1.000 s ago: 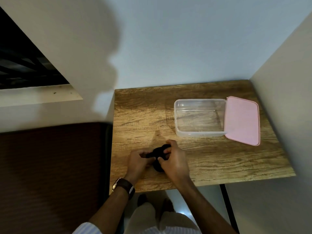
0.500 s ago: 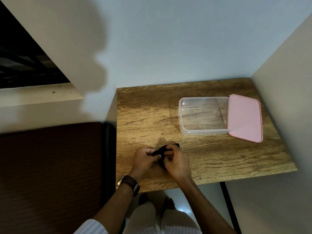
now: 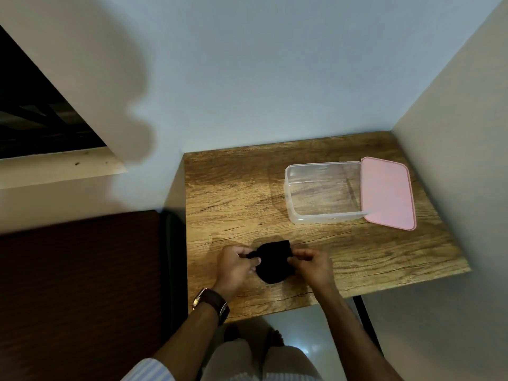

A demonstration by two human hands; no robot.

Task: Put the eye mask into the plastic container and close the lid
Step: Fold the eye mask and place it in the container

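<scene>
A black eye mask (image 3: 273, 261) lies folded near the front of the wooden table (image 3: 233, 199). My left hand (image 3: 235, 266) pinches its left edge, and my right hand (image 3: 312, 264) pinches its right edge. A clear plastic container (image 3: 324, 217) stands open and empty at the back right of the table, well beyond the hands. Its pink lid (image 3: 386, 192) lies flat against the container's right side, with its left edge resting on the rim.
Walls close in behind the table and along its right side. A dark panel (image 3: 79, 284) stands to the left of the table. My legs show below the table's front edge.
My hands have drawn apart, so more of the eye mask shows between them. The container and lid have not moved.
</scene>
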